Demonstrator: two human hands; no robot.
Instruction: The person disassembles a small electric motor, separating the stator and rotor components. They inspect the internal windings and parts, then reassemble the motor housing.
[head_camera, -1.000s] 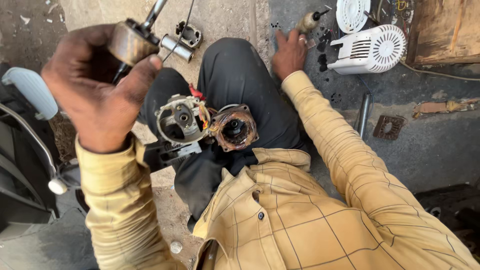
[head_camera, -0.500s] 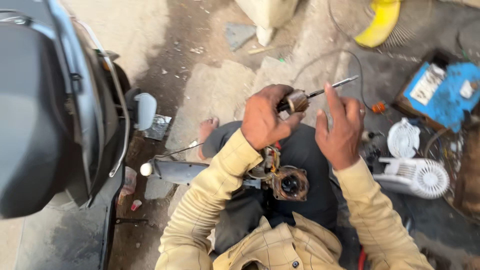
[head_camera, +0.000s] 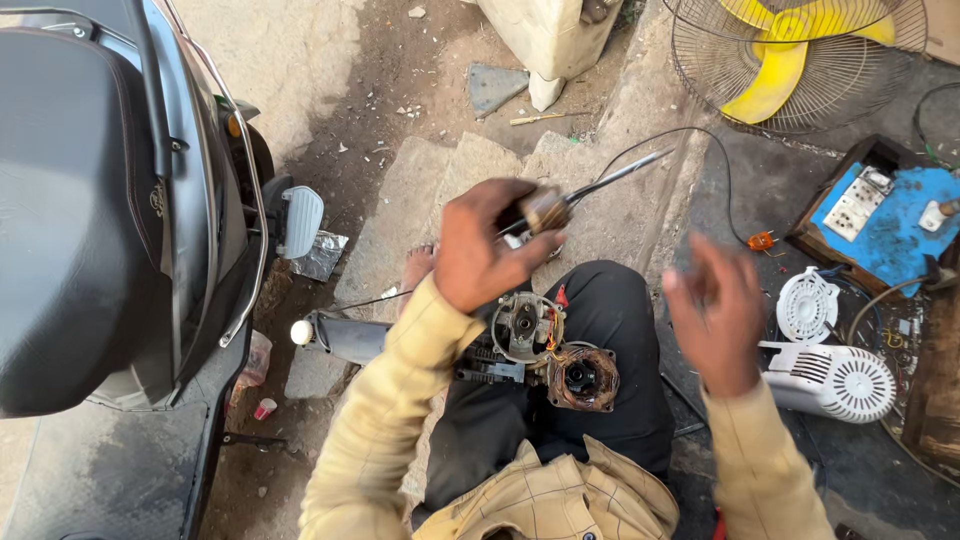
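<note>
Outdoor roadside repair spot: bare dirt and stone slabs (head_camera: 440, 200), parked scooter (head_camera: 90, 200), caged yellow fan (head_camera: 790, 60), white fan housings (head_camera: 835, 380), blue switchboard (head_camera: 880, 215), opened motor (head_camera: 555, 355) on lap.

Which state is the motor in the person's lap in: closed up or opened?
Opened. The motor housing in the lap shows an open round cavity, and the left hand holds the shafted rotor clear above it.
</note>
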